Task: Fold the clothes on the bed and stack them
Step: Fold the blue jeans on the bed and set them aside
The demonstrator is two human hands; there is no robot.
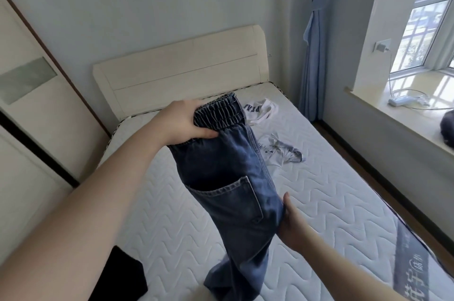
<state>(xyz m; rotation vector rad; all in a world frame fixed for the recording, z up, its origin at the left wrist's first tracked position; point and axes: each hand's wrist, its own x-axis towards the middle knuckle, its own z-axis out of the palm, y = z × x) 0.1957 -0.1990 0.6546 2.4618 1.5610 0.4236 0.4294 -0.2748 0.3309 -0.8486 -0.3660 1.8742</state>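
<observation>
Head view looks down along both bare arms over the bed [319,202], whose quilted white mattress fills the middle of the room. A pair of blue jeans [233,177] hangs in the air above the mattress, folded lengthwise so the two legs lie together, a back pocket facing the camera. The left hand [181,123] holds the gathered elastic waistband up high, its grip closed round the bunched denim with the thumb lying across the near side. The right hand [290,222] is lower down at the right edge of the jeans, below the pocket; its thumb lies on the cloth and the fingers go behind it, a narrow grip pinching the fabric. The leg ends trail down to the mattress near the bottom of the view.

Farther up the bed, close to the cream headboard [181,72], lies a crumpled white shirt with dark lettering [260,110], and just this side of it a rumpled white and grey garment [280,150], both unfolded and apart from the jeans. A black garment [120,276] lies at the near left edge of the mattress.

A wardrobe [32,94] stands to the left, a blue curtain [312,54] hangs in the corner, and on the window sill [393,116] rests a small device with a cable.
</observation>
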